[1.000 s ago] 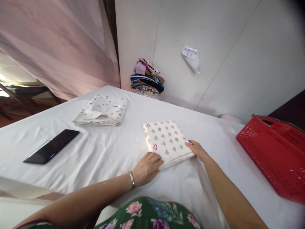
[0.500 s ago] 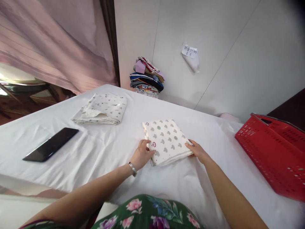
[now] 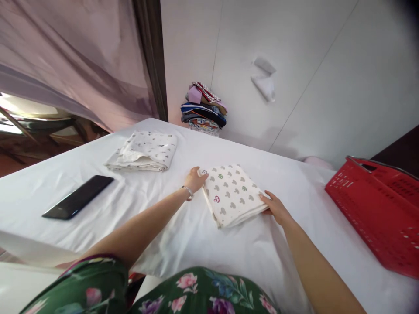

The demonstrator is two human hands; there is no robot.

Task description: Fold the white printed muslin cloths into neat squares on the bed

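A folded white cloth (image 3: 232,194) printed with grey, green and red mushrooms lies on the white-covered table (image 3: 183,244). At its far left corner, my left hand (image 3: 195,179) pinches the edge between thumb and fingers. My right hand (image 3: 274,206) holds the right corner, thumb on top and fingers partly hidden beneath. Left of these hands rests another folded white cloth (image 3: 147,150) with small dark prints, one flap lying loosely over it.
A black phone-like slab (image 3: 78,197) lies at the left of the table. On the right stands a red plastic basket (image 3: 376,213). Stacked folded clothes (image 3: 204,109) are beyond the far edge, by the wall. A pink curtain (image 3: 81,56) hangs at the upper left.
My left hand has moved from the cloth's near left side up to its far left corner. My right hand stays at the right corner. The view has shifted slightly.
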